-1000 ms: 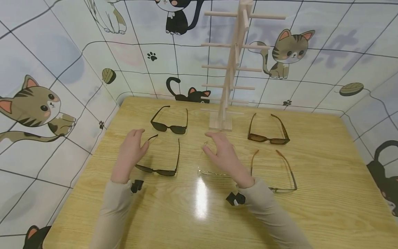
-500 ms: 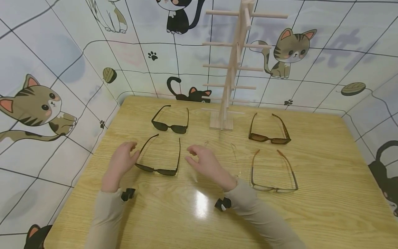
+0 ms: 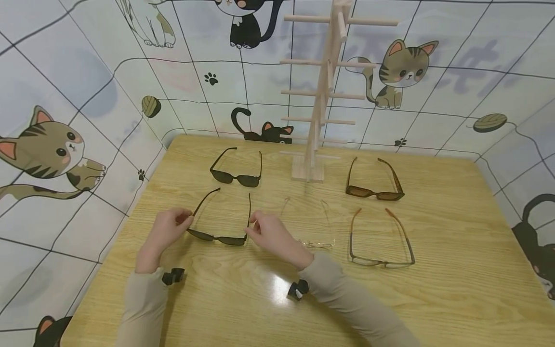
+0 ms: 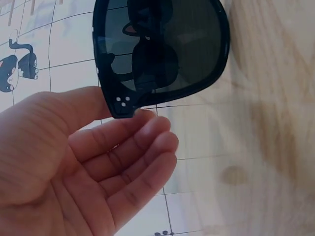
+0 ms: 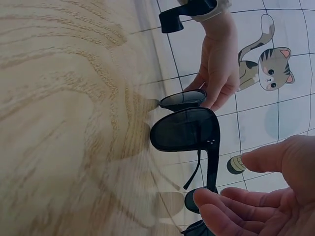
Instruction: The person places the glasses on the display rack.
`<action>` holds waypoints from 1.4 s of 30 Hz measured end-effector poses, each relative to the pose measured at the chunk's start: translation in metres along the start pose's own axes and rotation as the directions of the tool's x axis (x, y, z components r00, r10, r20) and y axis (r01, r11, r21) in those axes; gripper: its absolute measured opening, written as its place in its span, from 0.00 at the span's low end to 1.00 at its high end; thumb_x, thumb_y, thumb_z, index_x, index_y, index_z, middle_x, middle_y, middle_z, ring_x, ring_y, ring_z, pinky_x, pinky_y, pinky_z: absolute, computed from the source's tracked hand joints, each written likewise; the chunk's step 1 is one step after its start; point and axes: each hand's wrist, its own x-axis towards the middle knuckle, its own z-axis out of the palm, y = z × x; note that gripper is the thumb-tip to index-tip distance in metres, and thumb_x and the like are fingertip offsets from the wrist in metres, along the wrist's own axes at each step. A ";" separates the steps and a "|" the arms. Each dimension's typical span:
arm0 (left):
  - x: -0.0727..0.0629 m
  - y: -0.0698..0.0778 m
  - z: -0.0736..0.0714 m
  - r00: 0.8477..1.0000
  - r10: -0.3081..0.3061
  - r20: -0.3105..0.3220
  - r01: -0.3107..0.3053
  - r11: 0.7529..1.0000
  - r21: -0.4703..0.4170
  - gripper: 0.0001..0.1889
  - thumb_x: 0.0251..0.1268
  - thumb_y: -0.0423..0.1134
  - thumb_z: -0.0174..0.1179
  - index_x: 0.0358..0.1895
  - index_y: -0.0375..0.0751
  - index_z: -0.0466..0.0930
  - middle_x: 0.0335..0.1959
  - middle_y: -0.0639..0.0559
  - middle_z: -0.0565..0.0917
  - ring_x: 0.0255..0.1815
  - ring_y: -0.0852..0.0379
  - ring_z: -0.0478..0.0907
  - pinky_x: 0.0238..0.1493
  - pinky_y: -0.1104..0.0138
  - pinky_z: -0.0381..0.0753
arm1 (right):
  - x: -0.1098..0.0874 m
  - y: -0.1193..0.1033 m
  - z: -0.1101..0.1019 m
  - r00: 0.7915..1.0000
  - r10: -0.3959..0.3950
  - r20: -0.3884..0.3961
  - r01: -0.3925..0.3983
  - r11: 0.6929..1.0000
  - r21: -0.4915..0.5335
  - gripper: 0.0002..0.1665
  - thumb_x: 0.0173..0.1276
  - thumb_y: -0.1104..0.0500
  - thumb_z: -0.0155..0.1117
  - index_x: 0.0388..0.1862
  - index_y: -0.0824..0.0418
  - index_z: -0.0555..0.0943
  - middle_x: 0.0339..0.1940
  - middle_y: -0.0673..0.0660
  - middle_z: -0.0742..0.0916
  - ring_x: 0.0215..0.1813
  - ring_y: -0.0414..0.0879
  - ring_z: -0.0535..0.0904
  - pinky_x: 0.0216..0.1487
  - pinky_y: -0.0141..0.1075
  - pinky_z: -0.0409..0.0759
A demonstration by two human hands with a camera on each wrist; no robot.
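Observation:
Black sunglasses lie on the wooden table with their arms unfolded toward the back. My left hand pinches their left front corner; in the left wrist view the thumb and index finger meet at the corner beside the dark lens. My right hand is at the right corner. In the right wrist view its thumb and fingers stand apart on either side of the black arm of the sunglasses, not closed on it.
Behind lie other black sunglasses. Thin clear-framed glasses sit partly behind my right hand. To the right are brown sunglasses and clear-lensed glasses. A wooden peg stand rises at the back, before the cat-print wall covering.
Both hands have come down toward the near black sunglasses, the right one moving left from over the thin glasses. The left hand now grips the sunglasses' left corner.

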 end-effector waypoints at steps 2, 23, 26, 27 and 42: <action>-0.001 -0.003 0.001 1.000 -0.012 0.010 0.012 1.000 -0.014 0.11 0.65 0.30 0.56 0.44 0.24 0.79 0.37 0.34 0.83 0.36 0.42 0.80 0.38 0.51 0.80 | 0.001 -0.001 0.001 1.000 0.022 0.012 -0.022 1.000 -0.001 0.12 0.67 0.59 0.61 0.39 0.69 0.77 0.21 0.53 0.80 0.18 0.37 0.71 0.20 0.26 0.72; -0.005 -0.014 0.002 0.981 -0.174 0.091 0.189 0.961 -0.203 0.14 0.68 0.34 0.55 0.49 0.24 0.78 0.42 0.32 0.82 0.25 0.51 0.80 0.27 0.67 0.81 | 0.011 0.000 0.012 0.986 0.140 0.087 -0.141 0.990 0.005 0.19 0.69 0.59 0.58 0.16 0.59 0.75 0.07 0.47 0.72 0.10 0.35 0.63 0.13 0.25 0.61; -0.006 -0.015 0.002 0.975 -0.196 0.103 0.215 0.950 -0.228 0.15 0.68 0.34 0.55 0.49 0.24 0.78 0.41 0.32 0.82 0.25 0.50 0.80 0.28 0.63 0.83 | 0.012 0.000 0.012 0.982 0.157 0.105 -0.162 0.986 0.039 0.22 0.69 0.59 0.57 0.12 0.58 0.73 0.04 0.46 0.71 0.08 0.35 0.63 0.12 0.25 0.60; -0.006 -0.015 0.002 0.974 -0.200 0.109 0.221 0.945 -0.240 0.15 0.68 0.35 0.55 0.50 0.24 0.78 0.41 0.32 0.82 0.26 0.50 0.80 0.29 0.63 0.83 | 0.012 0.000 0.012 0.981 0.161 0.112 -0.167 0.985 0.051 0.23 0.70 0.59 0.56 0.11 0.58 0.73 0.03 0.46 0.71 0.07 0.36 0.63 0.11 0.25 0.59; -0.011 -0.014 0.000 0.951 -0.257 0.170 0.305 0.866 -0.397 0.20 0.68 0.39 0.56 0.51 0.21 0.75 0.39 0.33 0.81 0.25 0.55 0.80 0.30 0.64 0.83 | 0.008 -0.003 0.005 0.957 0.239 0.163 -0.273 0.933 0.235 0.20 0.69 0.61 0.56 0.19 0.72 0.78 0.14 0.64 0.82 0.16 0.54 0.80 0.14 0.32 0.76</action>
